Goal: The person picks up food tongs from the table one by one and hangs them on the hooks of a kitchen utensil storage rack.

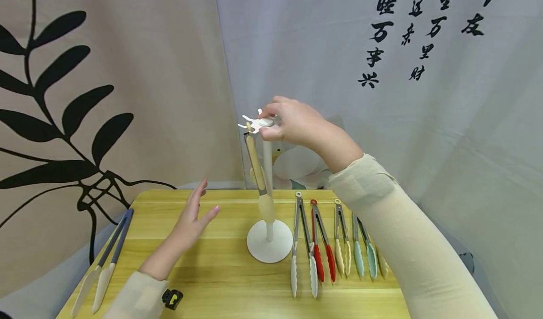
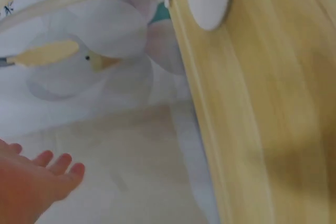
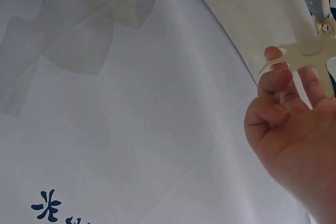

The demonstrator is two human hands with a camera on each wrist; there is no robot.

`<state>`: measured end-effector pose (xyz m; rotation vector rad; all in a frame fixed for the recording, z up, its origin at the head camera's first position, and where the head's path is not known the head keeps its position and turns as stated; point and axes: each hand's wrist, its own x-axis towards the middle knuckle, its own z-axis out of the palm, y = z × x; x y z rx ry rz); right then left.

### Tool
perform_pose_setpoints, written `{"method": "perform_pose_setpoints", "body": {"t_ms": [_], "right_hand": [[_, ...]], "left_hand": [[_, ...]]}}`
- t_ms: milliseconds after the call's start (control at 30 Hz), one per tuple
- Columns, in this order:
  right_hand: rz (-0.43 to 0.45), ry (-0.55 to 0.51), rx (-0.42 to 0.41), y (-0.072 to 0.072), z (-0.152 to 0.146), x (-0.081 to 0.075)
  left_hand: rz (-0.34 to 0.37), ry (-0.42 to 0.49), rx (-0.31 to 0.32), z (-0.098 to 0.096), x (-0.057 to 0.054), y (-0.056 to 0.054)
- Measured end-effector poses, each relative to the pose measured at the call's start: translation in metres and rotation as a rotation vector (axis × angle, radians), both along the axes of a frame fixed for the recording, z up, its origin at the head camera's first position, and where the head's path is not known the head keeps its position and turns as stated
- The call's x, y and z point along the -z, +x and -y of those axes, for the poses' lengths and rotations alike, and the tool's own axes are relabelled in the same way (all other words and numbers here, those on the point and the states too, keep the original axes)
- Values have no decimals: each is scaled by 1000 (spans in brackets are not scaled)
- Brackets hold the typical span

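A white stand with a round base, upright post and crown of hooks rises from the table. My right hand holds the crown at its top; in the right wrist view its curled fingers lie around the hooks. From a hook on the left side hangs a pair of tongs with cream tips, beside the post. My left hand hovers left of the stand, fingers spread, touching nothing. A cream tong tip also appears in the left wrist view.
Right of the stand lie tongs with white, red, cream and mint tips. My right sleeve partly covers another cream tip. Blue-handled tongs lie at the table's left edge. Behind hangs a printed curtain.
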<state>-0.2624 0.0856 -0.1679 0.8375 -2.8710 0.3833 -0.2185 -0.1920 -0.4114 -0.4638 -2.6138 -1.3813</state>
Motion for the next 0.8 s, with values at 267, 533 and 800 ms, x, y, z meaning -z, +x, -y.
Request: {"method": "perform_pose_setpoints", "body": {"t_ms": [267,533,800], "right_hand": [[5,34,-35,-1,-1,-1],[110,43,-114,-5,-7,-8],[273,-30,-190,-9,-19,-18]], "left_hand": [[96,-210,-135,37,23,5],[139,-297,-137,69,40,14],[232,-385,-121,99,46,24]]}}
